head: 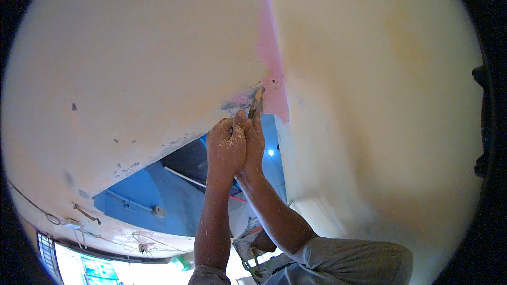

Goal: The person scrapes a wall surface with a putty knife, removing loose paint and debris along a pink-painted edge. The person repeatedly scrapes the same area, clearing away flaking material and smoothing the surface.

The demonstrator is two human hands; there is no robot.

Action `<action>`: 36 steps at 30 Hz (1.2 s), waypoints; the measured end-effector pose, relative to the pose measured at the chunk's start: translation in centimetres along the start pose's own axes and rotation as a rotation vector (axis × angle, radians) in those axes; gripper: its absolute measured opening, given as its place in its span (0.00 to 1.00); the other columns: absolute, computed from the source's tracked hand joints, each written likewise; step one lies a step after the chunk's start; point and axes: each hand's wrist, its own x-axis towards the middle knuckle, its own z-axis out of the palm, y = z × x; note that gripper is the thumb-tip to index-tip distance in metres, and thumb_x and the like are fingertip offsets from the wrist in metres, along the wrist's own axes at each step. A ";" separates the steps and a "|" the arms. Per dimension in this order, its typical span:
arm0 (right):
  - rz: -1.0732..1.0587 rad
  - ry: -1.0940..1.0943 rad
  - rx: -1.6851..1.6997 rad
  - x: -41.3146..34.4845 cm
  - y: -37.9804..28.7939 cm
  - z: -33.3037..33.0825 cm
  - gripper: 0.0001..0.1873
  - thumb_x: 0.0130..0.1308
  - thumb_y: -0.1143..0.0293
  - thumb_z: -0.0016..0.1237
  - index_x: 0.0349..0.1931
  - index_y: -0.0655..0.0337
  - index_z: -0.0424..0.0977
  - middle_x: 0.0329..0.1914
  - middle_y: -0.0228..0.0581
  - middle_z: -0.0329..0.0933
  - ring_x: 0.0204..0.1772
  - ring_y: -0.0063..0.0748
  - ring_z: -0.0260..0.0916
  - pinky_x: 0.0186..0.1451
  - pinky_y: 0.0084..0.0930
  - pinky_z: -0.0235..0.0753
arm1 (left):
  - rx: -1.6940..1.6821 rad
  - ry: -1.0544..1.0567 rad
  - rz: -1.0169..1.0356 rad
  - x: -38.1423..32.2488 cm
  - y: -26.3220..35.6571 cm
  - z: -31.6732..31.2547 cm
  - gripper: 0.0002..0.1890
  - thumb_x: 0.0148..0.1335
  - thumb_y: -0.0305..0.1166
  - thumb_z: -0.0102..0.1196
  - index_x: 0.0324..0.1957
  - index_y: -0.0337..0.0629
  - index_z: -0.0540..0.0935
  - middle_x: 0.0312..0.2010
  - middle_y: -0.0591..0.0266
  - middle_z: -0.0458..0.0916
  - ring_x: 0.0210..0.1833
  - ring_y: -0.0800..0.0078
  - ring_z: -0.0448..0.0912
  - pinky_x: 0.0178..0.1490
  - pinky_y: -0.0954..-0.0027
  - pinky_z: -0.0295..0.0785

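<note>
A metal scraper (257, 101), worn and smeared with plaster, points up at the wall corner, its tip against chipped paint beside a pink patch (273, 95). My right hand (255, 138) grips it from behind, and the handle is hidden by fingers. Pressed close alongside, my left hand (225, 146) is closed around the same tool. Pale dust and flakes lie on the left knuckles and both forearms. Before me, the cream wall (158, 55) shows bare grey spots along its lower edge, next to the scraper.
To the right rises another cream wall (376, 107). Below the wall edge is an opening with a blue wall (174, 198) and a bright lamp (271, 152). Loose wires (144, 245) and a junction box (158, 211) are at lower left, near a bright window (99, 271).
</note>
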 end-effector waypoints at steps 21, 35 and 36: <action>0.089 0.079 -0.642 -1.5 -5.5 -2.6 0.29 0.82 0.64 0.36 0.80 0.46 0.51 0.30 0.32 0.70 0.24 0.23 0.67 0.24 0.24 0.72 | -0.172 -0.187 -0.051 1.0 -2.8 3.2 0.24 0.70 0.47 0.55 0.51 0.33 0.83 0.45 0.39 0.86 0.50 0.45 0.84 0.56 0.54 0.77; -0.174 -0.269 -1.448 1.9 -6.2 -9.1 0.39 0.77 0.63 0.45 0.81 0.51 0.40 0.34 0.59 0.81 0.24 0.57 0.79 0.28 0.46 0.78 | -0.596 -0.038 -0.178 3.0 -3.9 8.3 0.16 0.72 0.40 0.59 0.45 0.34 0.85 0.36 0.62 0.86 0.36 0.73 0.81 0.39 0.68 0.76; -0.174 -0.287 -1.498 2.1 -6.6 -9.3 0.39 0.76 0.64 0.46 0.81 0.51 0.40 0.33 0.61 0.81 0.26 0.61 0.79 0.30 0.49 0.78 | -0.604 -0.030 -0.164 2.9 -4.2 8.7 0.16 0.72 0.39 0.59 0.44 0.33 0.85 0.35 0.61 0.86 0.36 0.73 0.81 0.39 0.69 0.76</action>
